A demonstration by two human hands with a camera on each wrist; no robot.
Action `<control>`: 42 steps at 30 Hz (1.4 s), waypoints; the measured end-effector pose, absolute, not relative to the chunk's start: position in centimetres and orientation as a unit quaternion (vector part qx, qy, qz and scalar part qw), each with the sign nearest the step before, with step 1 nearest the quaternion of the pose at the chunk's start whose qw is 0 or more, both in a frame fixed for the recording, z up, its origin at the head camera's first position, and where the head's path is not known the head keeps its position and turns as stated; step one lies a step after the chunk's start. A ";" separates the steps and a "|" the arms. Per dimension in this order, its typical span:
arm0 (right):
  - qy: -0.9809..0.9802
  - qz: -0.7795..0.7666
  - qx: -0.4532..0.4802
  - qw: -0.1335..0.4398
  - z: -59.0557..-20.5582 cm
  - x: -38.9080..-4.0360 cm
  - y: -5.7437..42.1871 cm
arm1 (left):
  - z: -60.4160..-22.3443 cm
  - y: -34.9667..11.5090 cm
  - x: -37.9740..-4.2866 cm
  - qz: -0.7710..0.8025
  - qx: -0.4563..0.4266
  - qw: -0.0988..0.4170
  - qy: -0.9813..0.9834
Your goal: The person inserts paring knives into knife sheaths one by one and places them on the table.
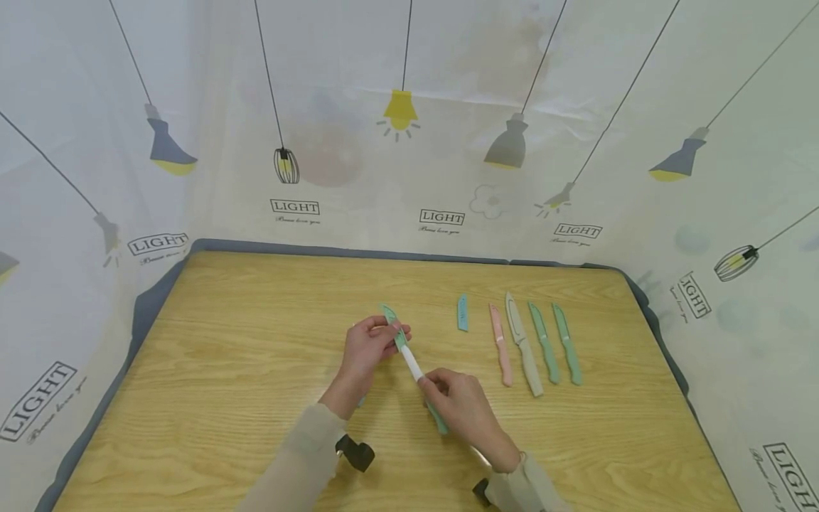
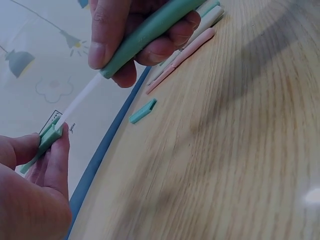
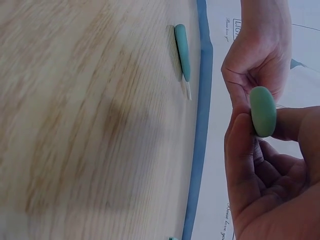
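My left hand (image 1: pixel 367 348) pinches a green blade sheath (image 2: pixel 48 140) between thumb and fingers. My right hand (image 1: pixel 463 405) grips the green handle (image 2: pixel 150 37) of a knife, thumb along its side. Between the hands runs the knife's white blade (image 1: pixel 412 363), its tip end inside the sheath's mouth and the rest bare. In the right wrist view the handle's rounded butt faces the camera and hides the blade. Another knife (image 3: pixel 183 52), with a blue-green handle and a pale bare blade, lies on the table, mostly hidden under the left forearm in the head view.
A loose blue sheath (image 1: pixel 463 313) lies beyond my hands. To its right, a pink knife (image 1: pixel 501 348), a larger beige knife (image 1: pixel 526 348) and two green knives, the nearer one (image 1: pixel 544 345) and the outer one (image 1: pixel 568 347), form a row. Printed fabric (image 1: pixel 358 206) surrounds the wooden table (image 1: pixel 224 341).
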State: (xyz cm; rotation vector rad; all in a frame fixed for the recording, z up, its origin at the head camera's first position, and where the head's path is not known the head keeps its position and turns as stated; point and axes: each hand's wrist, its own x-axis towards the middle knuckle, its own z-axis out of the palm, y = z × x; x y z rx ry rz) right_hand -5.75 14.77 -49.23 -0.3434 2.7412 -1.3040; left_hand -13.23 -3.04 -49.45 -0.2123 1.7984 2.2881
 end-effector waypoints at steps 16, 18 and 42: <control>0.893 -0.436 -0.089 0.068 -48.8 -6.0 14.3 | -49.4 -2.7 -12.8 0.782 -0.062 0.120 0.608; 0.893 -0.435 -0.090 0.067 -48.8 -6.0 14.3 | -49.5 -2.6 -12.8 0.783 -0.060 0.120 0.608; 0.889 -0.445 -0.096 0.053 -48.6 -6.9 13.7 | -49.6 -2.3 -12.6 0.777 -0.061 0.138 0.612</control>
